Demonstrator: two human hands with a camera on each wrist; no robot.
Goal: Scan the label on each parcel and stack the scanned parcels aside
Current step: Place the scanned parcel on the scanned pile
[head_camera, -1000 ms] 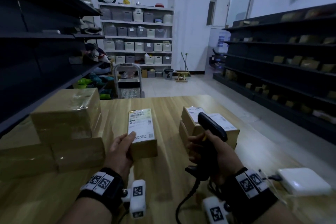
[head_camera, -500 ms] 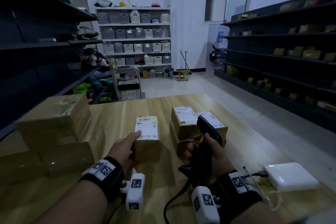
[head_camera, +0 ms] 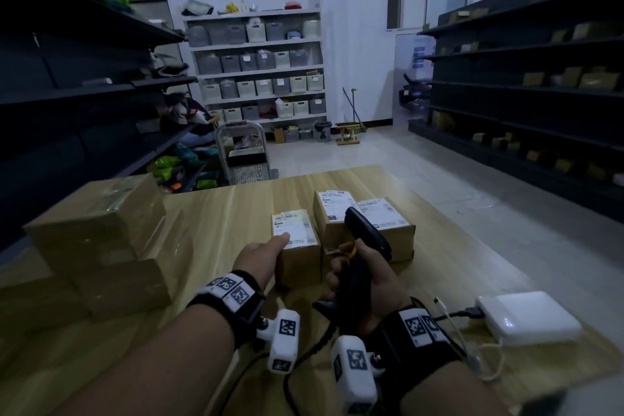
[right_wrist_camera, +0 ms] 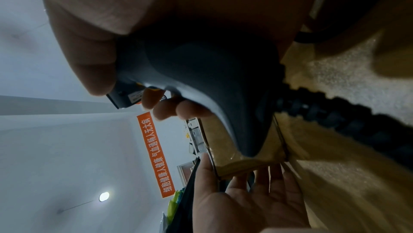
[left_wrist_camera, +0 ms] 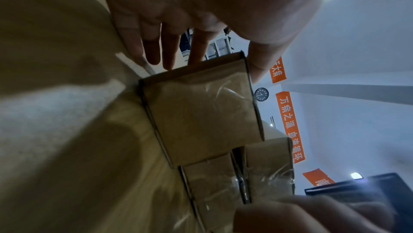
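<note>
A small brown parcel (head_camera: 296,248) with a white label on top stands on the wooden table (head_camera: 216,213). My left hand (head_camera: 268,252) lays its thumb on the label, and straight fingers (left_wrist_camera: 152,49) lie along the parcel's (left_wrist_camera: 201,113) left side. My right hand (head_camera: 378,284) grips a black corded scanner (head_camera: 366,236) by the handle, its head raised over two more labelled parcels (head_camera: 385,223) just right of the first. In the right wrist view the scanner (right_wrist_camera: 201,78) fills the middle and the left hand (right_wrist_camera: 245,201) shows below it.
A stack of plain brown parcels (head_camera: 101,240) takes up the table's left side. A white box with a cable (head_camera: 526,317) lies at the right front. Dark shelving (head_camera: 540,94) lines both sides, and a cart (head_camera: 241,152) stands past the far edge.
My left hand has moved the labelled parcel forward and to the right, up beside the two other labelled parcels. The right hand keeps hold of the scanner.
</note>
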